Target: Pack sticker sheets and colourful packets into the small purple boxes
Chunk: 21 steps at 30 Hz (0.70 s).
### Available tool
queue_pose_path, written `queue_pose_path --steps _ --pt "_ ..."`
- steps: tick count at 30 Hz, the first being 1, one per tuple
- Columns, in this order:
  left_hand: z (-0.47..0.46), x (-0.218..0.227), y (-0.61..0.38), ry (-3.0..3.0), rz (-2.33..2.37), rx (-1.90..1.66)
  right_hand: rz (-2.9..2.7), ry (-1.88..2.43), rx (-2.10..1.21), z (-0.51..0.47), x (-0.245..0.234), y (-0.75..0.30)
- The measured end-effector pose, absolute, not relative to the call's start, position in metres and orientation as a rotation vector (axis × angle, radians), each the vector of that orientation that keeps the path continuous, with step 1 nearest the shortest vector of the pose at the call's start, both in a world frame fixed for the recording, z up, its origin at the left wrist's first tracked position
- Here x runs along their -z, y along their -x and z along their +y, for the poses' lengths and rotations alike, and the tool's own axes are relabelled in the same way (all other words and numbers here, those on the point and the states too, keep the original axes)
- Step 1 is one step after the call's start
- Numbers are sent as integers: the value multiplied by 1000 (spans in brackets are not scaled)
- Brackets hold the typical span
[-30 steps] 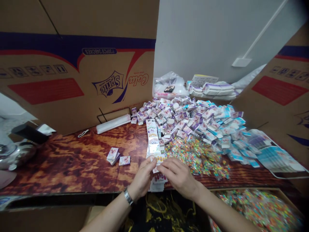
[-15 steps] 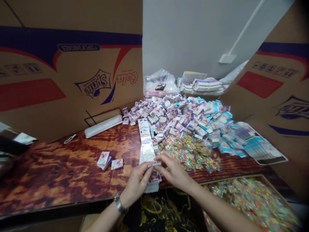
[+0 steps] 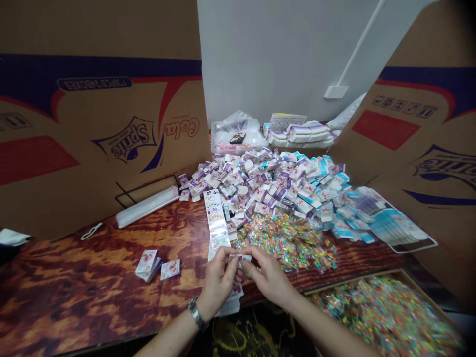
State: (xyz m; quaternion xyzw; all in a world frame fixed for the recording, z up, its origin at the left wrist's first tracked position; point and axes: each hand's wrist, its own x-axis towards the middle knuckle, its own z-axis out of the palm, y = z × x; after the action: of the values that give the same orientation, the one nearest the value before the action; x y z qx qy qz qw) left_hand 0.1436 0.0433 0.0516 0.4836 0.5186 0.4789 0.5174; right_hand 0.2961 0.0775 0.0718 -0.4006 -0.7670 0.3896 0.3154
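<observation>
Printed paper strip (image 3: 216,225), long and narrow, rises from between the hands across a wood-grain table (image 3: 74,297) toward a heap of small white, purple and blue packets (image 3: 267,186), with rows of small colored designs down its face. It looks light, thin and limp, so it would probably crease or tear easily and is best held by its edges with the fingertips. Its lower end meets a small white tab (image 3: 240,258) pinched between both hands, though whether the tab is part of the strip or separate is hard to tell. The left hand (image 3: 219,282) and right hand (image 3: 269,277) come in from the bottom of the view, forearms angled inward, wrists bent and knuckles up, a metal wristwatch (image 3: 197,313) on the left wrist. Fingers on both hands are closed narrowly around the tab, their tips nearly meeting. Beneath the hands lies a stack of white printed sheets (image 3: 231,306). To the left sit two small piles of cards (image 3: 148,265); to the right, clear bags of multicolored pieces (image 3: 286,243) spread beside the heap, and more fill a tray (image 3: 353,283) at lower right. Cardboard box panels (image 3: 55,124) stand behind the table.
</observation>
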Motion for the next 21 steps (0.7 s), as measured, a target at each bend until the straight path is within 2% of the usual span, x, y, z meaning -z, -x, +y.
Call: queue_pose_path --steps 5,8,12,17,21 --pt "107 -75 -135 -1624 1194 -896 -1971 1081 -804 92 -66 -315" --pt "170 -86 -130 -1872 1606 -792 -1898 1147 -773 96 -63 -321" --pt "234 -76 -141 -1850 1746 -768 -1837 1179 -748 96 -64 -321" --pt "246 -61 -156 -1743 1719 -840 -1869 1168 -691 97 -68 -330" --pt "221 -73 -145 -1572 1624 -1010 -1814 1230 -681 104 -69 -339"
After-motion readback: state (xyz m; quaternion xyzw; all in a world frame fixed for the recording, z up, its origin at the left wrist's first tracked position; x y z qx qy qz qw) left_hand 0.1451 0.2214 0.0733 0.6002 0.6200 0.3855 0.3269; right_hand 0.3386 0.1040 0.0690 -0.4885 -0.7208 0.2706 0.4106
